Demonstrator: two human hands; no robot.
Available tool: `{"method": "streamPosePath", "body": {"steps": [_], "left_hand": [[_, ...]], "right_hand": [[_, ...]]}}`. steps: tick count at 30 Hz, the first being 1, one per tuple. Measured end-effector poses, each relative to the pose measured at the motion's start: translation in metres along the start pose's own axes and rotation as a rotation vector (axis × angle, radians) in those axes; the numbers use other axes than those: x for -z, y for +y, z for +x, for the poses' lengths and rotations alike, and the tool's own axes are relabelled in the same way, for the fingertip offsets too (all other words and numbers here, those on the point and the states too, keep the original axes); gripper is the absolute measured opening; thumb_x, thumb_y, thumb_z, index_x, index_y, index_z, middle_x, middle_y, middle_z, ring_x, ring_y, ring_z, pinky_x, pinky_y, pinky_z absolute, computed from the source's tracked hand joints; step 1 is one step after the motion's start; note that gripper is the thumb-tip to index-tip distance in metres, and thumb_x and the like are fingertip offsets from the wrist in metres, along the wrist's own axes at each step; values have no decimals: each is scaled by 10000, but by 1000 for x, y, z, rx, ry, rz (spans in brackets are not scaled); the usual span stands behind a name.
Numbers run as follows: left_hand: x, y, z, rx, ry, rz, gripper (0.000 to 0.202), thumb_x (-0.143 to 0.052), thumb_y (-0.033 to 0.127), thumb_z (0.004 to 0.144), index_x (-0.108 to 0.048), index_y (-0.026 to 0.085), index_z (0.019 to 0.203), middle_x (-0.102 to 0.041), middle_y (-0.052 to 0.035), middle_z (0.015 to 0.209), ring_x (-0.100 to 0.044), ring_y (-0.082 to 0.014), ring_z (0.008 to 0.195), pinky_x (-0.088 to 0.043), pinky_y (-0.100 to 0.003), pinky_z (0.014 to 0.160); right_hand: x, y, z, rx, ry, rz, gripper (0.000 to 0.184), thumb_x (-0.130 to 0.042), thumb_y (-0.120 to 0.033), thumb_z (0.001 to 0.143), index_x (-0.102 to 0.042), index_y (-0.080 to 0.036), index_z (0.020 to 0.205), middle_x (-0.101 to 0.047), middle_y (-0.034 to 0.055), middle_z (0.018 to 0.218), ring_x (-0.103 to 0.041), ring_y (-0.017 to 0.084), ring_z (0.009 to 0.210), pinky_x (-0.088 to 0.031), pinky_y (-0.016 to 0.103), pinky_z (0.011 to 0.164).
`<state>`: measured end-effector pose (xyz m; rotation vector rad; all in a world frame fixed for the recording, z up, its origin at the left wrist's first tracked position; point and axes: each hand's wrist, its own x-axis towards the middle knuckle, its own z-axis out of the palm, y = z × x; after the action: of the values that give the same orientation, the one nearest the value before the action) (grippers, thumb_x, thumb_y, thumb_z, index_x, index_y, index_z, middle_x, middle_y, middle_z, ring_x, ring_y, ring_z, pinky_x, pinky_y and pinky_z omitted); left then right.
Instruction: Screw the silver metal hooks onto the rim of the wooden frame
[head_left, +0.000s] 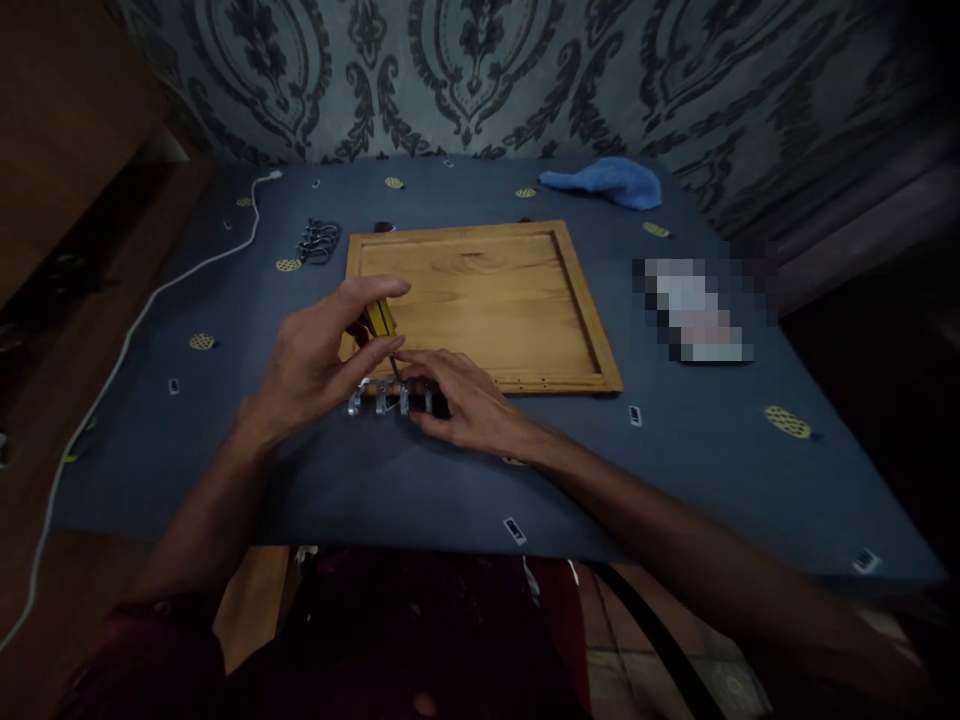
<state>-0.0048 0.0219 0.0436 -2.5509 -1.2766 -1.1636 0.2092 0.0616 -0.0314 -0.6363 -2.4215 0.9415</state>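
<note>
My left hand (322, 355) is wrapped round a yellow-handled screwdriver (380, 320), its tip pointing down at the near left corner of a shallow wooden tray (480, 300). Just in front of that corner stands a row of small metal hooks (379, 398) on the blue cloth. My right hand (457, 400) lies over the right end of the row, fingers curled onto a hook beside the screwdriver tip. What its fingertips pinch is hidden.
A pile of spare metal hooks (319, 240) lies at the tray's far left. A white cable (150, 300) runs along the table's left side. A blue cloth bundle (607, 182) sits at the back right, and a blurred packet (694, 310) lies right of the tray.
</note>
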Motion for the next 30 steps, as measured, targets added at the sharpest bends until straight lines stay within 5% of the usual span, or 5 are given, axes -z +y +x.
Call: {"method": "streamPosePath", "body": {"steps": [19, 30], "left_hand": [[-4, 5, -2, 61, -27, -45, 400, -654, 239, 968, -559, 242, 1357, -726, -56, 1254, -745, -168, 1007, -617, -267, 849], [-4, 5, -1, 31, -22, 13, 306, -633, 315, 989, -593, 226, 1279, -747, -53, 1126, -732, -165, 947, -617, -272, 807]], "right_hand": [[0, 2, 0, -7, -1, -19, 715, -668, -251, 809, -423, -230, 1481, -692, 106, 1267, -596, 332, 1230, -457, 544, 1042], [0, 1, 0, 1, 1, -14, 724, -678, -223, 804, -422, -228, 1481, -672, 112, 1325, -593, 324, 1243, -459, 544, 1040]]}}
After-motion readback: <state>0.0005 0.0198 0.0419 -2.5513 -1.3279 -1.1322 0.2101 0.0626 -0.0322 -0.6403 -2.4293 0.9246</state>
